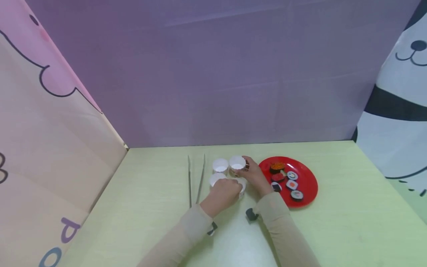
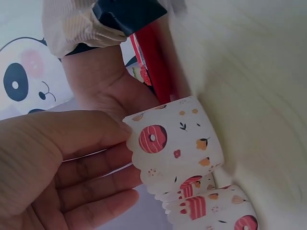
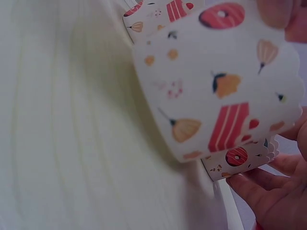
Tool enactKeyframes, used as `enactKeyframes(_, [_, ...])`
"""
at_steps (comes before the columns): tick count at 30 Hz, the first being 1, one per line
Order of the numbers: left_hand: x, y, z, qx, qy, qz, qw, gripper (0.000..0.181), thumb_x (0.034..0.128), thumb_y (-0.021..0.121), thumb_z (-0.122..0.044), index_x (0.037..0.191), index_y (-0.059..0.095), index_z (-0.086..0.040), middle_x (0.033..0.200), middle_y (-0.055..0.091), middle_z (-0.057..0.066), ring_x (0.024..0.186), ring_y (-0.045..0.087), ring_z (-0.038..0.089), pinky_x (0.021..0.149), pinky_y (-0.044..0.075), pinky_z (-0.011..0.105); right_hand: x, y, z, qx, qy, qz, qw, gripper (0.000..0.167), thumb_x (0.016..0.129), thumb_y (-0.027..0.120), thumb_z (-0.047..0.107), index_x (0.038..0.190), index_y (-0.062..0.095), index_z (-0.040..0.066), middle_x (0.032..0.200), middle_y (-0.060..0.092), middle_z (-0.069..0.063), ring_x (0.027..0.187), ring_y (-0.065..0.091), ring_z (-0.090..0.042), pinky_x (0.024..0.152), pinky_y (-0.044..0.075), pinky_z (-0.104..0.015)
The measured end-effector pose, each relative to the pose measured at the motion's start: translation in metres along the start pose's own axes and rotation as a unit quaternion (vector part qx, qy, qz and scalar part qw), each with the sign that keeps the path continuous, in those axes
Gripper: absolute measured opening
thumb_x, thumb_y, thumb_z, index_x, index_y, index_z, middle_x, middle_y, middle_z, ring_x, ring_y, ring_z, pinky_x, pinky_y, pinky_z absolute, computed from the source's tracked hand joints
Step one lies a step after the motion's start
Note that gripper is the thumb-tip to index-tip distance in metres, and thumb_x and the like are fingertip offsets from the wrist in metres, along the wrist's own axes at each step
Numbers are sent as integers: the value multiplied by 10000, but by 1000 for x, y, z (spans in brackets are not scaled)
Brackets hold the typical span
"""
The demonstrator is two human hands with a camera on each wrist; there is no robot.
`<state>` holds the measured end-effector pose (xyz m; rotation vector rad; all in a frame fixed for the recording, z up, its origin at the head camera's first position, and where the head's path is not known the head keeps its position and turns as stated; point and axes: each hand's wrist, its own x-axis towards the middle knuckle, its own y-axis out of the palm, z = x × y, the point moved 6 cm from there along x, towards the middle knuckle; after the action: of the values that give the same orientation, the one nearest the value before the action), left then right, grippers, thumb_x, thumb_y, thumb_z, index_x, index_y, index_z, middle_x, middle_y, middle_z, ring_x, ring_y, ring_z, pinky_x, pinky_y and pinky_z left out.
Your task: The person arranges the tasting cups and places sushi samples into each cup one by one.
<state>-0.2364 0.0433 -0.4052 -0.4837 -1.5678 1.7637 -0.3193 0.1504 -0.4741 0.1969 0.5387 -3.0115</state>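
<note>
Several white paper baking cups with printed cakes and donuts stand close together on the table. My left hand [image 1: 224, 193] pinches the scalloped rim of the near right baking cup [image 2: 175, 139], its thumb on one side and fingers on the other. My right hand [image 1: 256, 178] holds the far right baking cup [image 1: 237, 162] from its right side, with fingers round the wall. The far left baking cup [image 1: 220, 165] and near left baking cup [image 1: 217, 178] stand beside these; my left hand partly covers the near left one.
A red plate [image 1: 311, 191] with several sushi pieces [image 1: 292, 185] lies to the right. Left of the cups, two slim metal arms like tongs [image 1: 189, 181] converge towards my left sleeve, which hides their near end. A purple backdrop [image 1: 233, 74] rises at the table's far edge.
</note>
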Motion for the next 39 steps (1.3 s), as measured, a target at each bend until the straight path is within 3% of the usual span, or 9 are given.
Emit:
enactKeyframes(21, [6,6,2,-290,9,-157,9995,38,835,691,-223,817,690,-190,715,632,-72,551,515,59,444,372,163,4,0,-5,95,27,12,10000,677,858,678,173,1433,324,133,1445,374,-146,1295,381,-351,1051,335,-511])
enactKeyframes(26, [11,0,13,-340,-150,-168,9992,98,825,710,-270,850,704,-175,755,668,-50,595,566,99,482,433,211,3,0,-3,153,-42,-3,9999,650,870,661,154,1429,332,119,1433,387,-151,1289,389,-352,1051,341,-500])
enactKeyframes(31, [21,-4,30,-444,-345,-289,9980,26,830,691,-162,833,713,-149,728,667,-25,595,576,108,525,462,227,3,-1,-3,3,-131,3,9999,660,886,641,162,1450,302,108,1451,365,-163,1294,389,-360,1043,360,-479])
enactKeyframes(39, [40,5,48,-357,-555,-233,9976,141,841,699,-267,824,705,-127,715,651,-1,612,581,126,548,488,240,3,-2,-1,-40,-283,8,9996,698,858,688,215,1438,318,101,1434,382,-176,1274,412,-369,1032,372,-483])
